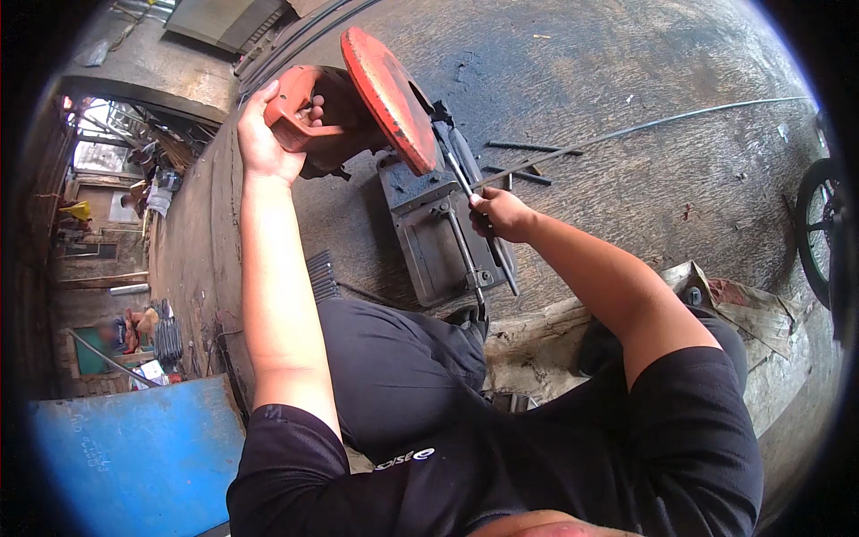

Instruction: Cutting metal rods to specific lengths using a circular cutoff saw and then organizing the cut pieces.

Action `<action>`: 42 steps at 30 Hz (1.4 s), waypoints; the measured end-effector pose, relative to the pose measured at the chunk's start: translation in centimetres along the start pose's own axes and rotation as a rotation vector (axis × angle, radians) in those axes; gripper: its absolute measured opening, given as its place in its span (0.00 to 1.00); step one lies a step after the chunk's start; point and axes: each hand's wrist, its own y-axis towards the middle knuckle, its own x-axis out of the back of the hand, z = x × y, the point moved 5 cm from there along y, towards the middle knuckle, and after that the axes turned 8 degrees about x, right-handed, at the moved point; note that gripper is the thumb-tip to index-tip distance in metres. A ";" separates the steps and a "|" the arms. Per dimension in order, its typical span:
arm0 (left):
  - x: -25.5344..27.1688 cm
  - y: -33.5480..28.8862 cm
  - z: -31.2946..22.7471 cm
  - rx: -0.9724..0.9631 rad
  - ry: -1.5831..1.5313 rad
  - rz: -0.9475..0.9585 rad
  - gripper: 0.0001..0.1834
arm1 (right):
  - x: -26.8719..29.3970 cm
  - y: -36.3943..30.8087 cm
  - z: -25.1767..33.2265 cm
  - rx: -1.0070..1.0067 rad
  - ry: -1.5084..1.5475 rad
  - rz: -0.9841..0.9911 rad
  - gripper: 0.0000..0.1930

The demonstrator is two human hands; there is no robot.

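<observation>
An orange-red cut-off saw, its round blade guard (386, 98) tilted, stands on a dark metal base (434, 255) on the floor. My left hand (268, 139) is wrapped round the saw's orange loop handle (300, 112), fingers showing through the opening. Right of the base, my right hand (503, 215) is closed on a straight metal rod (506, 268) that slants past the guard's lower edge. A long thin bar (644, 132) runs from beside this hand toward the far right. The clamp screw (461, 237) lies across the base. The guard hides the blade.
Short dark rod pieces (532, 148) lie beyond the base. A bundle of rods (322, 276) rests near my left knee. A wheel (816, 228) stands at the right edge, a blue panel (134, 456) at lower left. Another person (134, 331) sits far left.
</observation>
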 end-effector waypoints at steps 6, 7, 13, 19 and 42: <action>0.3 0.2 -0.2 0.011 0.022 -0.017 0.27 | -0.3 0.2 0.2 0.054 -0.095 -0.040 0.12; 0.4 0.2 -0.2 0.013 0.026 -0.037 0.27 | -0.1 0.2 0.2 0.064 -0.115 -0.057 0.12; 0.1 0.0 0.0 -0.003 -0.004 -0.051 0.27 | 0.5 0.1 0.4 0.089 -0.218 -0.105 0.13; -0.2 -0.2 0.0 -0.017 -0.009 -0.019 0.26 | 0.1 0.5 0.2 0.082 -0.301 -0.111 0.12; 0.1 0.0 0.0 -0.013 -0.005 -0.003 0.27 | -0.7 0.2 0.6 0.056 -0.155 0.177 0.09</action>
